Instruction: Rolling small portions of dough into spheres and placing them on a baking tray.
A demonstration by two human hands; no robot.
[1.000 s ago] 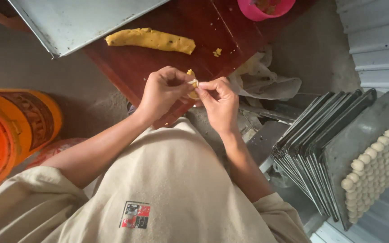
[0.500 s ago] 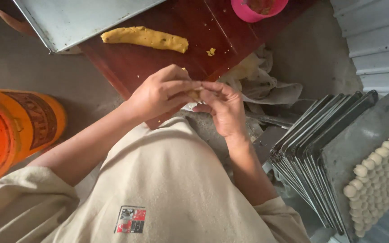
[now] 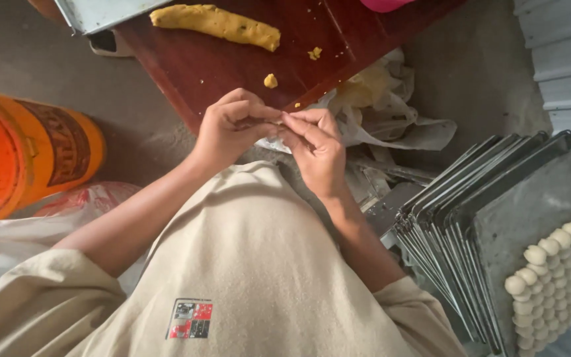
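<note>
Hands [image 3: 275, 132] just below dough crumb [image 3: 270, 80]

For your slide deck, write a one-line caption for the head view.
Left hand and right hand meet fingertip to fingertip beside a dough log on a red-brown board.

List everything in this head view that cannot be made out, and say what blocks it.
- Whatever is pinched between the left hand and right hand: hidden by the closed fingers.
- Pink container: cut off by the top edge.
- Metal sheet: cut off by the top edge.
- Orange bucket: cut off by the left edge.
- Lower baking trays in the stack: covered by the top tray of dough balls.
</note>
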